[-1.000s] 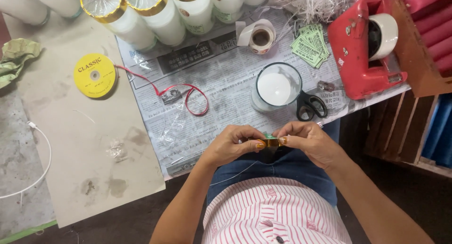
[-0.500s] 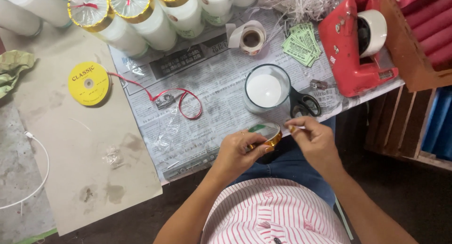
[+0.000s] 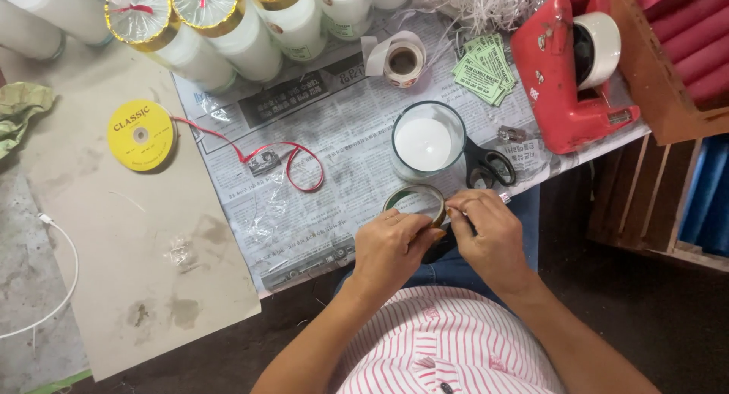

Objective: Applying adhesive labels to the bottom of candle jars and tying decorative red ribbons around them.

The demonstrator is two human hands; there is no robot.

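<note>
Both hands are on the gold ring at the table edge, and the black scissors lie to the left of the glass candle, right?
Not quite. Both hands, left and right, are on the gold ring, but the head view shows the black scissors to the right of the glass candle.

The glass candle [image 3: 427, 143] stands on the newspaper [image 3: 334, 128] covering the worktop [image 3: 91, 234]. Touching its right side lie the scissors [image 3: 490, 166]; farther right sits the tape dispenser [image 3: 573, 75]. Behind it is a sticker roll [image 3: 402, 60]. Left of it lies the ribbon loop [image 3: 300, 166], with the ribbon spool [image 3: 140, 134] well beyond. Just in front of it, both hands hold a ring-shaped band [image 3: 414, 200].
</note>
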